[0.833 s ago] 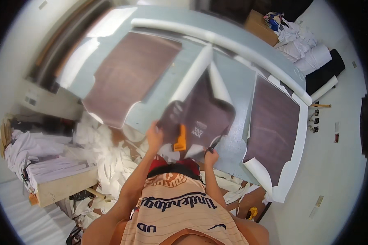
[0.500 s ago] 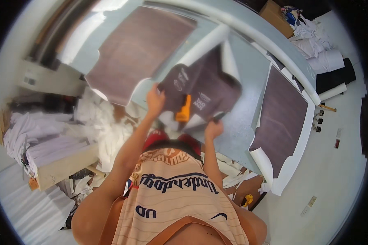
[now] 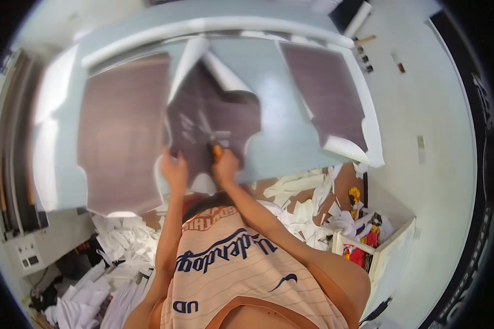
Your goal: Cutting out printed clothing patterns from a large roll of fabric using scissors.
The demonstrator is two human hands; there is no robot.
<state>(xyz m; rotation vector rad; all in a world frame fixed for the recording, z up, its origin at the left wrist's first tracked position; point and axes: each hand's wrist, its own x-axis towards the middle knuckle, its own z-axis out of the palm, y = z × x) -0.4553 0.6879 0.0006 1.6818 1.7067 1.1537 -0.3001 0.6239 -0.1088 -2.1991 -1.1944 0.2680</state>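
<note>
A dark purplish-brown sheet [image 3: 233, 112] with small white prints lies in front of me, its white underside curling up at the far end. Its outline is curved, like a garment piece. At its near left edge my left hand [image 3: 174, 170] pinches the sheet's border. Close beside it, my right hand [image 3: 225, 167] is closed around orange-handled scissors [image 3: 218, 152]. Their blades, blurred by motion, point away from me over the sheet. Fingers cover most of the handles.
A larger brown sheet [image 3: 127, 126] lies left on the pale blue table [image 3: 282, 129]; another brown sheet [image 3: 326, 90] with white margins lies right. A long white roll [image 3: 258, 24] spans the far side. White scraps [image 3: 299, 189] and a bin of scraps [image 3: 403, 233] stand below the table.
The view has swung, so the table looks straighter. The scissors, earlier lying on the sheet, are now in my right hand. The lifted sheet has been lowered and both hands are closer together.
</note>
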